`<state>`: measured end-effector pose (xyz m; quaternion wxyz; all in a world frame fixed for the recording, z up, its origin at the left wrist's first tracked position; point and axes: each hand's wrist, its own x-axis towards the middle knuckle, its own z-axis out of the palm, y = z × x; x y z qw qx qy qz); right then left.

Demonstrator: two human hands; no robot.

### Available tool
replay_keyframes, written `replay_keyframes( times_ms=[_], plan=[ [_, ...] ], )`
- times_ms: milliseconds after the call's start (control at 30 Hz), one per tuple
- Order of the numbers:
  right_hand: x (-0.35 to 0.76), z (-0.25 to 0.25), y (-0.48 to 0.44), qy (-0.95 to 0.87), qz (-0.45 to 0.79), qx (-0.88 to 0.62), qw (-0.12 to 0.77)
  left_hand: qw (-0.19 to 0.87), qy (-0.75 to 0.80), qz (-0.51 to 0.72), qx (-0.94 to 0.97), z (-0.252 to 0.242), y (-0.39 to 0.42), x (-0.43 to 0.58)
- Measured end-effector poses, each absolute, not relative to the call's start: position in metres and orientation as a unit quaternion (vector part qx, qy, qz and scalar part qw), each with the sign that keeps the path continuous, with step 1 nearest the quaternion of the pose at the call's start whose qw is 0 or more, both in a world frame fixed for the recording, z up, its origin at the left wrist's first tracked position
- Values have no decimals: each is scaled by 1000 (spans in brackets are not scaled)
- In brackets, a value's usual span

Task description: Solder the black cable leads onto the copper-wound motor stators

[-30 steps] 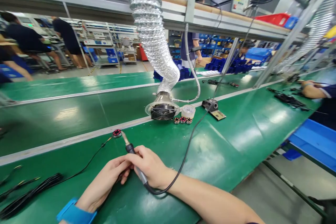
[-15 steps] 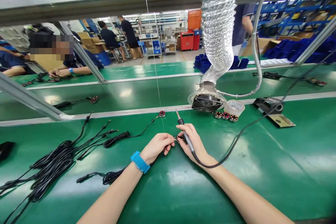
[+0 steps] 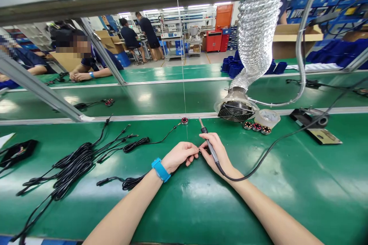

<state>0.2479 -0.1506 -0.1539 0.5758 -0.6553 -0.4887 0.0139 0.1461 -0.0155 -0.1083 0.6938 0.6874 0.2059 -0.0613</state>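
My left hand (image 3: 181,155), with a blue wristband (image 3: 161,169), is closed in a pinch at the end of a black cable (image 3: 132,182). The cable's coil lies beside that wrist. In my right hand (image 3: 218,153) rests a soldering iron (image 3: 211,146), its tip angled up and away from me. Thumb and fingers of the same hand also meet a small dark part, mostly hidden, right at the left fingertips. Beyond the hands sits a round copper-wound motor part (image 3: 184,121), joined to another coiled cable (image 3: 136,145).
Black cables (image 3: 77,164) lie piled at left. A fan duct (image 3: 235,109) hangs ahead, beside a clear tub (image 3: 267,118) and three round motor parts (image 3: 257,126). A soldering-iron stand (image 3: 313,118) is at right, the iron's cord crossing nearby. Co-workers sit across the bench.
The view has swung left, so the bench and things on it appear farther right. Both hands keep their grip, fingertips still together; little else differs.
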Motion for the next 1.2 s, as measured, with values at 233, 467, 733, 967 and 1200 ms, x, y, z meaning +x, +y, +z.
replay_keyframes(
  times_ms=[233, 467, 733, 967, 1200],
  plan=[
    [250, -142, -160, -470, -16, -675, 568, 680, 226, -56, 695, -108, -15, 146],
    [250, -132, -168, -453, -19, -694, 560, 661, 236, -69, 709, -108, -14, 146],
    [243, -114, -177, -383, -70, -701, 598, 631, 247, -84, 730, -102, -19, 146],
    [234, -107, -187, -433, -179, -662, 585, 633, 232, -83, 733, -112, -15, 146],
    [229, -110, -185, -435, -157, -665, 586, 626, 228, -80, 742, -113, -14, 146]
  ],
)
